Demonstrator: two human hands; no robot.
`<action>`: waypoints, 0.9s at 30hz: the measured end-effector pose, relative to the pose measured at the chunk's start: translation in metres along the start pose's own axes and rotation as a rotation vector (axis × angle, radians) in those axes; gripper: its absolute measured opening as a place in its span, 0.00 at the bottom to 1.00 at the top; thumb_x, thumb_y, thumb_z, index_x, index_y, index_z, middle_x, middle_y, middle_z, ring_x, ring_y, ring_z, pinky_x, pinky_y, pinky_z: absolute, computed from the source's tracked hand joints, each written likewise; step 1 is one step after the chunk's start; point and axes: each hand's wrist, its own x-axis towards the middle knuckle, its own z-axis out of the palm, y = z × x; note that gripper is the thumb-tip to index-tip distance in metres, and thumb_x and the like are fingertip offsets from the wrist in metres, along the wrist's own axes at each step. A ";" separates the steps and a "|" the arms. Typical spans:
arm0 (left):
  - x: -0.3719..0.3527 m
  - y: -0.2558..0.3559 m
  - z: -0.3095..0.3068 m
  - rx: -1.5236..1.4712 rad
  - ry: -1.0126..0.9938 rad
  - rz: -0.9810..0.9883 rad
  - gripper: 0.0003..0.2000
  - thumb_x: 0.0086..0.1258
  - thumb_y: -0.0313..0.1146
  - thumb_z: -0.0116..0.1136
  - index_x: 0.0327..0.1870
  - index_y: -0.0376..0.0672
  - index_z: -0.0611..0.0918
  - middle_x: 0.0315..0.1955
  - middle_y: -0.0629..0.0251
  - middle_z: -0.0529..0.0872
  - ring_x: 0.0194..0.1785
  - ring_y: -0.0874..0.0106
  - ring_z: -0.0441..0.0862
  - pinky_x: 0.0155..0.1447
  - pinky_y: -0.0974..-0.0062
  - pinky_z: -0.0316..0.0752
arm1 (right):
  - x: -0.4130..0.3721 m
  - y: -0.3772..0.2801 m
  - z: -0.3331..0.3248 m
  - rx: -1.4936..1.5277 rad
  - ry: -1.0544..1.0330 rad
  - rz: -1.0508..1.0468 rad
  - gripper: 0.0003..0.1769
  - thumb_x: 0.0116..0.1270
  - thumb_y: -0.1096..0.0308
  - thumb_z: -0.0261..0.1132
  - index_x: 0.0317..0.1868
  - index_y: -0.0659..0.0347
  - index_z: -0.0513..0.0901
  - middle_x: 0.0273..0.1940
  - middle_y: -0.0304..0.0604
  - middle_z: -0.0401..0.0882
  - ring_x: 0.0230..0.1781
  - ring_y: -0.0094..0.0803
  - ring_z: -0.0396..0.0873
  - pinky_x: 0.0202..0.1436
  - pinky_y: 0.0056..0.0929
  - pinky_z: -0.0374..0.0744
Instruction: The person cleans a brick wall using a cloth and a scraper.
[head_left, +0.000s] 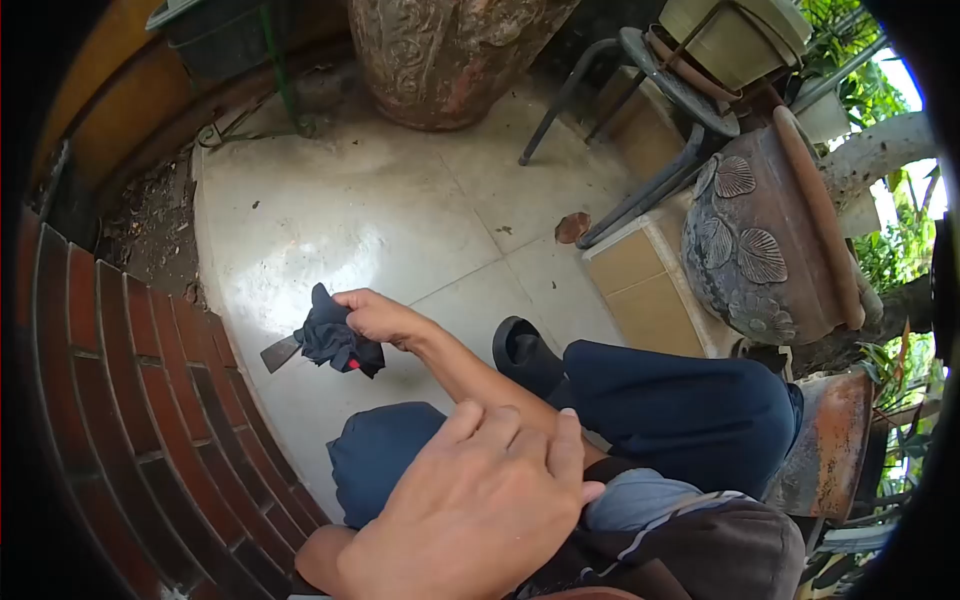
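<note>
Cloth bundle [335,340] is the thing in hand here: dark navy fabric, scrunched up, gripped in the right hand [378,318]. That arm reaches out across the body toward the left side of the view. The fingers are curled shut around the top of the fabric, so most of the bundle hangs just below and to the left of the knuckles. A flat grey blade [280,353] pokes out of the fabric on the far left, and there's a small red bit [352,363] peeking out at the bottom. Can't tell what tool it actually is.

Left hand [470,515] is way closer to the camera, back of the hand up, fingers loosely fanned and holding nothing. It sits over the right forearm, well apart from the bundle.

Bundle hovers above a pale tiled floor [350,210], near the curved brick wall [130,400]. The person's knees in dark blue trousers [680,410] are down at the lower right, with a black sandal [520,352] just beside the right forearm. Shell-patterned pot [765,250] stands on the right, carved pot [450,55] up top.
</note>
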 end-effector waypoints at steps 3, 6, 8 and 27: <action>0.004 -0.005 0.008 0.001 0.017 0.155 0.21 0.69 0.41 0.62 0.51 0.28 0.84 0.26 0.60 0.85 0.38 0.65 0.83 0.47 0.69 0.73 | 0.008 -0.032 -0.002 -0.033 -0.079 -0.047 0.24 0.53 0.88 0.47 0.43 0.65 0.86 0.35 0.42 0.87 0.34 0.26 0.82 0.39 0.28 0.80; 0.020 -0.003 0.011 -0.026 -0.031 0.178 0.23 0.71 0.44 0.62 0.50 0.28 0.83 0.27 0.58 0.84 0.39 0.62 0.83 0.51 0.68 0.73 | 0.004 -0.068 -0.008 -0.203 -0.106 -0.013 0.23 0.52 0.86 0.49 0.42 0.66 0.86 0.35 0.44 0.87 0.34 0.28 0.82 0.41 0.29 0.80; 0.029 -0.007 0.007 -0.038 -0.092 0.126 0.21 0.72 0.43 0.61 0.50 0.28 0.83 0.26 0.58 0.84 0.39 0.63 0.83 0.51 0.68 0.73 | 0.014 -0.089 -0.008 -0.339 -0.135 -0.025 0.22 0.52 0.85 0.50 0.42 0.67 0.86 0.35 0.46 0.87 0.35 0.30 0.82 0.42 0.30 0.80; 0.029 0.016 -0.007 0.051 0.077 -0.231 0.12 0.52 0.21 0.64 0.39 0.41 0.87 0.23 0.62 0.81 0.37 0.64 0.84 0.55 0.55 0.78 | 0.036 -0.161 0.019 -1.965 -0.691 -0.050 0.22 0.64 0.64 0.57 0.57 0.53 0.86 0.58 0.47 0.84 0.56 0.47 0.81 0.56 0.45 0.80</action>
